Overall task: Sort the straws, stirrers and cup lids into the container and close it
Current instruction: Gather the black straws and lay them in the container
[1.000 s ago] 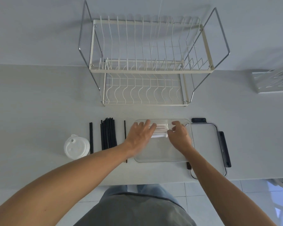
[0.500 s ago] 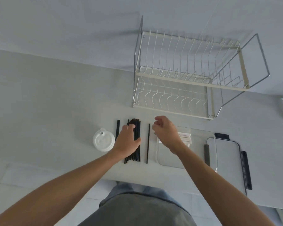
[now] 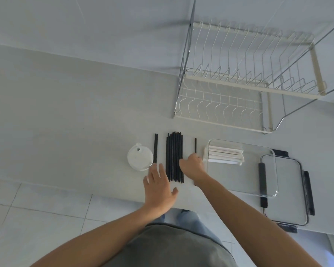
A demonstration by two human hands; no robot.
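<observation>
Your stirrers (image 3: 225, 153) sit in the container (image 3: 274, 170); straws (image 3: 175, 157) and lids (image 3: 140, 159) remain on the counter (image 3: 66, 132); left hand (image 3: 159, 189) spread, right hand (image 3: 192, 165) grip unclear.

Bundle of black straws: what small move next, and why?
Probably close the right hand around the bundle of black plastic straws and lift it. That hand rests at the bundle's edge, the left hand hovers open, and the clear rectangular container holds only white stirrers.
</observation>
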